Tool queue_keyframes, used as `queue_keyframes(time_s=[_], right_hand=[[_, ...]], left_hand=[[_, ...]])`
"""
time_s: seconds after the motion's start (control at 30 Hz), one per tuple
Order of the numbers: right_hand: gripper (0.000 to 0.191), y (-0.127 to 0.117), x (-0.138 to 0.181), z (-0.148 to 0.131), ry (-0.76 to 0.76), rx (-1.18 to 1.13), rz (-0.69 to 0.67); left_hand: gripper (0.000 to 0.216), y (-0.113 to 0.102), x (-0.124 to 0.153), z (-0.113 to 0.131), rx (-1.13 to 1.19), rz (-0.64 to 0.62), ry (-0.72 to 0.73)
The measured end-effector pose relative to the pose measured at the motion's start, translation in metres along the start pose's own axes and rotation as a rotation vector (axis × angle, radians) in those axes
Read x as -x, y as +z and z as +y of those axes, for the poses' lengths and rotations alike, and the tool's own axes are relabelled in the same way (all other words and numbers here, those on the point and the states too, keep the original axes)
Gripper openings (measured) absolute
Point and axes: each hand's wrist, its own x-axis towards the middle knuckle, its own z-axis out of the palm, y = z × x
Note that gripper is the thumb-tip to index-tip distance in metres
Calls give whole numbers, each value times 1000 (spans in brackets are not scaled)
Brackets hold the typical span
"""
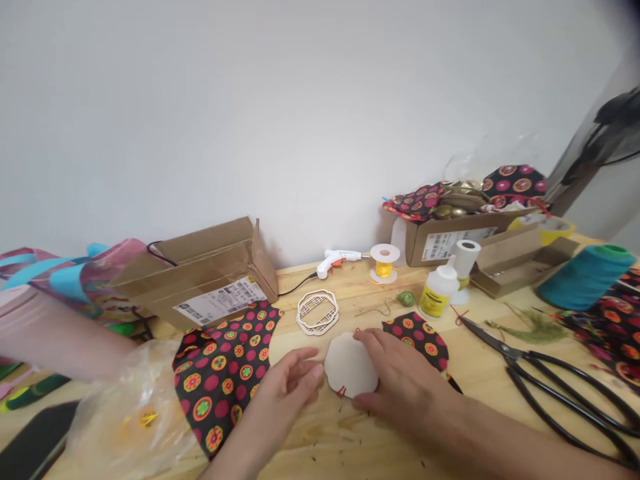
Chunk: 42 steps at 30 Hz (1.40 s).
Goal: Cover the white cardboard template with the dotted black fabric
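Observation:
A white scalloped disc (350, 365) lies in front of me, with a small red cord loop at its top and another at its bottom edge. My right hand (395, 373) holds it by the right side, thumb below and fingers above. To its left, my left hand (287, 393) is open and empty, its fingers loosely curved just short of the disc. Beyond them rests a pale lattice-cut frame (317, 312). Black patterned fabric (230, 367) spreads beside my left hand, and another piece of patterned fabric (420, 337) is partly hidden behind my right hand.
Large black scissors (520, 360) lie at right, near a glue bottle (439, 291) and teal thread cone (583, 277). A glue gun (340, 261) and yellow cord spool (385, 263) sit by the wall. Cardboard box (200, 280) and plastic bag (127, 407) stand left.

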Motion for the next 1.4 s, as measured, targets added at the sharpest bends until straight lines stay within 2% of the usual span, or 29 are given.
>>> queue_keyframes(time_s=[0.07,0.17,0.27,0.33,0.4,0.47,0.5,0.57,0.7,0.9,1.07,1.4], right_hand=[[63,-3,1,2,-20,-7,68],[64,-15,-1,1,-141,-10,152],[62,-36,-9,1,-317,14,138],[67,-47,-18,3,-376,-67,157],[70,-51,-28,7,-288,-317,239],[58,-47,-37,10,-98,-676,296],[49,-42,-41,11,-20,-851,286],[38,-31,-46,11,17,-982,251],[42,-16,-46,7,-25,-1018,241],[44,-9,-42,10,-54,-1001,321],[43,-3,-43,11,-67,-895,319],[43,-1,-44,9,-52,-989,330]], left_hand=[[52,-2,-2,-2,26,12,18],[54,-2,-6,-1,106,6,61],[50,2,-11,8,220,-181,55],[40,5,-16,16,272,-243,72],[35,9,-22,24,328,-231,150],[35,13,-28,28,392,-202,246],[35,15,-32,29,417,-188,288],[35,21,-37,27,452,-151,339],[38,32,-40,16,506,-86,356],[56,37,-43,7,472,-50,288],[57,36,-50,1,480,-21,262],[55,37,-51,-2,496,-6,263]])
